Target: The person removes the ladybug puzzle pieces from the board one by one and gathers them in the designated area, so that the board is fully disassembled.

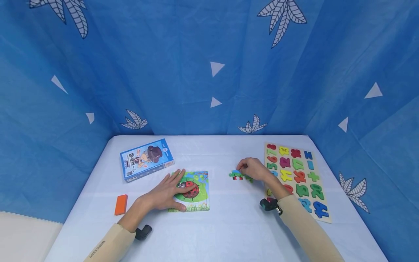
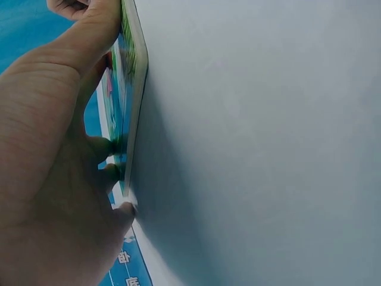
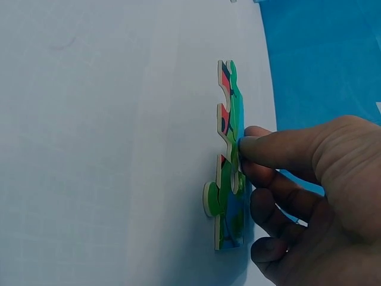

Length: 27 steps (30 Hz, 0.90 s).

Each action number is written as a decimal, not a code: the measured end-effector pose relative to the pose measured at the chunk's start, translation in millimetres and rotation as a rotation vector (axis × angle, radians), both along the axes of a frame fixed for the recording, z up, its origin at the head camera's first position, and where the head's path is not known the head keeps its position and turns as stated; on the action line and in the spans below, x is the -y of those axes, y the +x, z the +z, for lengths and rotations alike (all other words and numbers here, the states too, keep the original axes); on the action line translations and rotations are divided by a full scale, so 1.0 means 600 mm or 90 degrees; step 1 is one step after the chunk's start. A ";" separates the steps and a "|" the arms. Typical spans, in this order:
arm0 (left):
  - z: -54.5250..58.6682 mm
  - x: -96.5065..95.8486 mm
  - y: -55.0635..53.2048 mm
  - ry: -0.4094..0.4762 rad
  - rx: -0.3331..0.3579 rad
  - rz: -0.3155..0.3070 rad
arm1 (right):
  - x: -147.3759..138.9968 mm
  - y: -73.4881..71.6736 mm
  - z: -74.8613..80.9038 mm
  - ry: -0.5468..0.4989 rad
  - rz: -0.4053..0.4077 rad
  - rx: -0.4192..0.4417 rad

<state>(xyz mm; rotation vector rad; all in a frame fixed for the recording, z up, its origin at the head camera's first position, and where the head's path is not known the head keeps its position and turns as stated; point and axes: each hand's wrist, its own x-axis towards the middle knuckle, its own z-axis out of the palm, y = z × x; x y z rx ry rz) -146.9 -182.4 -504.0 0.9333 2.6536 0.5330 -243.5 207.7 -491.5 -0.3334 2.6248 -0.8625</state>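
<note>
A square ladybug picture puzzle (image 1: 203, 194) lies on the table left of the middle. My left hand (image 1: 163, 193) rests on it with the fingers spread and the thumb near its front edge. In the left wrist view the puzzle's pale edge (image 2: 138, 89) shows beside the thumb. Farther right, my right hand (image 1: 255, 169) pinches the back edge of some puzzle pieces (image 1: 235, 175) between thumb and forefinger. These green, blue and red pieces (image 3: 231, 220) sit side by side in a strip on the table; the hand partly covers them in the head view.
A blue game box (image 1: 145, 160) with a cartoon figure lies at the back left. An orange block (image 1: 121, 204) is in front of it. A board of coloured numbers (image 1: 299, 174) lies at the right, partly under my right forearm. Blue curtain (image 1: 196, 72) surrounds the table.
</note>
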 end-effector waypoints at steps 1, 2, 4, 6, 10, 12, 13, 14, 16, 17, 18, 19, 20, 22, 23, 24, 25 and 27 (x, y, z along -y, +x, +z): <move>0.000 0.000 0.000 0.001 -0.002 -0.001 | 0.000 0.000 0.000 -0.001 0.000 0.000; -0.001 0.001 0.001 0.003 -0.003 -0.001 | 0.001 0.000 0.000 -0.002 0.000 -0.001; -0.001 0.001 0.001 0.000 0.000 0.001 | 0.000 0.001 0.000 -0.004 0.002 -0.002; 0.000 0.001 0.001 -0.002 0.004 0.004 | 0.000 0.001 0.000 -0.004 0.005 -0.004; 0.000 0.001 0.001 0.002 0.013 0.011 | 0.001 0.002 0.000 -0.002 0.008 -0.015; -0.001 0.001 0.000 0.006 0.011 0.011 | 0.003 0.003 0.001 -0.004 0.009 -0.030; -0.002 0.001 0.000 0.010 0.010 0.012 | 0.006 0.004 0.002 -0.005 0.010 -0.038; -0.002 0.001 0.000 0.013 0.009 0.012 | 0.009 0.004 0.002 -0.008 0.011 -0.046; -0.003 0.002 0.001 0.018 0.007 0.011 | 0.018 0.005 0.004 -0.019 0.016 -0.059; -0.003 0.002 0.001 0.020 0.004 0.009 | 0.023 0.005 0.005 -0.027 0.019 -0.063; -0.004 0.002 0.002 0.024 -0.002 0.005 | 0.028 0.005 0.005 -0.033 0.021 -0.066; -0.004 0.002 0.002 0.028 -0.008 0.000 | 0.034 0.005 0.004 -0.040 0.024 -0.067; -0.004 0.003 0.003 0.029 -0.010 -0.003 | 0.040 0.006 0.005 -0.047 0.027 -0.068; -0.005 0.004 0.005 0.030 -0.017 -0.007 | 0.054 0.007 0.005 -0.059 0.031 -0.071; -0.005 0.005 0.005 0.030 -0.020 -0.005 | 0.062 0.007 0.004 -0.062 0.034 -0.074; -0.005 0.007 0.006 0.029 -0.023 -0.004 | 0.071 0.008 0.004 -0.066 0.038 -0.076; -0.005 0.008 0.007 0.027 -0.023 0.001 | 0.079 0.009 0.005 -0.069 0.044 -0.078; -0.004 0.012 0.008 0.025 -0.023 0.011 | 0.100 0.011 0.006 -0.074 0.062 -0.086</move>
